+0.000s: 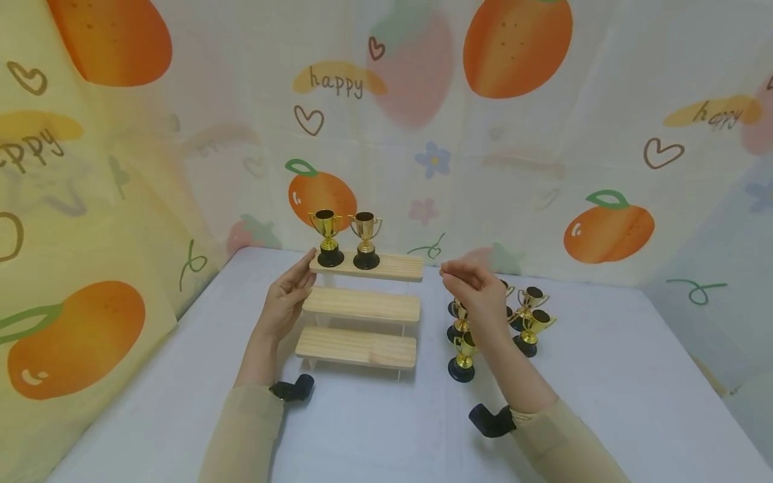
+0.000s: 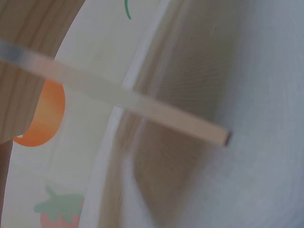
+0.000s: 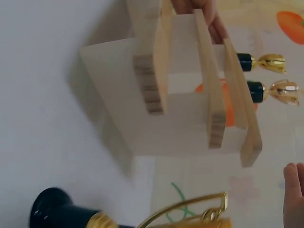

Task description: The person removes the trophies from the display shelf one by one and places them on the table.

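A three-tier wooden display stand with pale boards rises on the table, its white supports showing from the side. My left hand grips its left end, thumb by the middle board and fingers at the top one. Two small trophies stand upright on the top board, a gold one and a paler gold one, both on black bases. To the right of the stand, my right hand hovers over several more trophies, fingers straight and together, nothing visible in them. It partly hides that group.
The white-clothed table runs back to a hanging fruit-print cloth. Another length of printed cloth hangs along the left side. Beside the right hand, a trophy appears large at the bottom of the right wrist view.
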`<state>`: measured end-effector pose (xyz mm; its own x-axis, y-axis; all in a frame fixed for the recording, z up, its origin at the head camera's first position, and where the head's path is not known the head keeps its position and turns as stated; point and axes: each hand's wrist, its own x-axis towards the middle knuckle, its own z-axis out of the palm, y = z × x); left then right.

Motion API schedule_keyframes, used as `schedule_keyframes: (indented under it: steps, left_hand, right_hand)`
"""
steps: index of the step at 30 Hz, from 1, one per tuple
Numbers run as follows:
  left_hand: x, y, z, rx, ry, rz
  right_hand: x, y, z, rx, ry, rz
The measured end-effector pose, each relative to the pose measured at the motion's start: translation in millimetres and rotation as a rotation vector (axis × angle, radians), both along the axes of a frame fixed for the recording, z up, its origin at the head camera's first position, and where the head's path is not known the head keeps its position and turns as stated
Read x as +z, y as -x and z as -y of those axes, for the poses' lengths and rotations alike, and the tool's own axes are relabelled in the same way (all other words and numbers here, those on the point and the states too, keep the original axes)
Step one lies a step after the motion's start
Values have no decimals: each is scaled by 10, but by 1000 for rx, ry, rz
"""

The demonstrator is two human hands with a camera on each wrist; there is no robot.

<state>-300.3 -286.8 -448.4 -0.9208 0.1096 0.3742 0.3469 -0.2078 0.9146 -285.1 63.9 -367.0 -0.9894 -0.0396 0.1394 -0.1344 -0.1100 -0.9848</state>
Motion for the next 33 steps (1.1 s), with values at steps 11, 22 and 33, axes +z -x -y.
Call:
schedule_keyframes:
  steps: [11,22,33]
  left_hand:
    - [-4,28,-16,8,-13,5]
    - [-1,13,-15,11,-12,-6]
    - [-19,9,2,5,-7,-23]
  right_hand:
    - [262,166,412,69,76,-39]
    - [347,346,783,5,164,-47]
    - [426,501,1025,-2,207,18]
